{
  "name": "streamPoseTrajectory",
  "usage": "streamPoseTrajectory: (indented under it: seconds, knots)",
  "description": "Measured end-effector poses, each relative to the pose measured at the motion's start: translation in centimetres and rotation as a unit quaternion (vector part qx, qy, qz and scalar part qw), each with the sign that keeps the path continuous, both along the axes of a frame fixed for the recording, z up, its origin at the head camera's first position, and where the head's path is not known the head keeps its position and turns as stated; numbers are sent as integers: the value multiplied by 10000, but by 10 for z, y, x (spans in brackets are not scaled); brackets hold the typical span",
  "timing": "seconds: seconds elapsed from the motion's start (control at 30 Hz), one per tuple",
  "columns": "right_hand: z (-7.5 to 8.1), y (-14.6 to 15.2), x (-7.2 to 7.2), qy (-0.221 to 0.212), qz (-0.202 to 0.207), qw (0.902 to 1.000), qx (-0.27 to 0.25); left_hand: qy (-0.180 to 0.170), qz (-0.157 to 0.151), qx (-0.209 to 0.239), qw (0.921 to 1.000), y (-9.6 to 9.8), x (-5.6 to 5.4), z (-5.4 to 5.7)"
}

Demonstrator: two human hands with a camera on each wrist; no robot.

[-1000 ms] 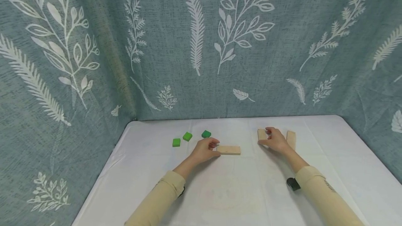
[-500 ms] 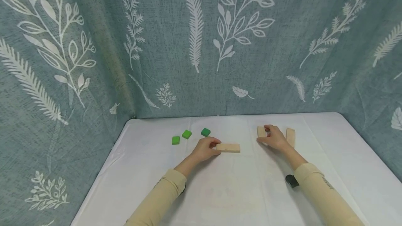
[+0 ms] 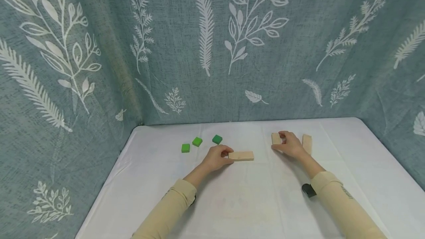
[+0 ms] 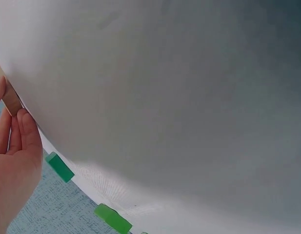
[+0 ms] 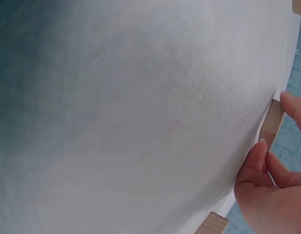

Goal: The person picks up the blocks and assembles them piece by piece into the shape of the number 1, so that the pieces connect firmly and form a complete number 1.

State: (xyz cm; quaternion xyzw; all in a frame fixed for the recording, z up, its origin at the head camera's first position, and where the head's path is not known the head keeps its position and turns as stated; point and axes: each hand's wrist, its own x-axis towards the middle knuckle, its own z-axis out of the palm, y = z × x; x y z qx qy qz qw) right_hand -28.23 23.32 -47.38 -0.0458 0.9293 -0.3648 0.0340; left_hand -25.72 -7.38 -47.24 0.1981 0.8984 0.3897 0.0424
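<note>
My left hand (image 3: pixel 215 159) pinches the left end of a pale wooden block (image 3: pixel 241 156) that lies flat, its long side running left to right. In the left wrist view, thumb and fingers meet this block's end (image 4: pixel 12 101). Farther right, my right hand (image 3: pixel 291 146) holds a second wooden block (image 3: pixel 276 138) between thumb and fingers, at its near and far ends. The right wrist view shows that block's brown side (image 5: pixel 272 122) between the fingertips. Just right of this hand lies a third wooden block (image 3: pixel 307 143), partly hidden by the hand and wrist.
Beyond and left of my left hand lie a dark green block (image 3: pixel 217 139) and two light green blocks, one (image 3: pixel 197 141) farther back and one (image 3: pixel 185 148) leftmost. A white cloth covers the table (image 3: pixel 245 202). A leaf-patterned curtain (image 3: pixel 206 99) stands along its far edge.
The head view has shifted slightly, so the table sits a little higher in it. Both hands keep their places at the wooden blocks, and no block has visibly moved on the table.
</note>
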Motion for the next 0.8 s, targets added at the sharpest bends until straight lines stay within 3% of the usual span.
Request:
streamPoseTrajectory:
  seconds: [0.43,0.8]
  knots:
    - [1,0,-2,-35,-12,10000,-9,-49,165,-46,9998,-1,5,-1]
    - [4,1,-2,-83,60,9999,8,-101,150,82,9998,-5,18,5]
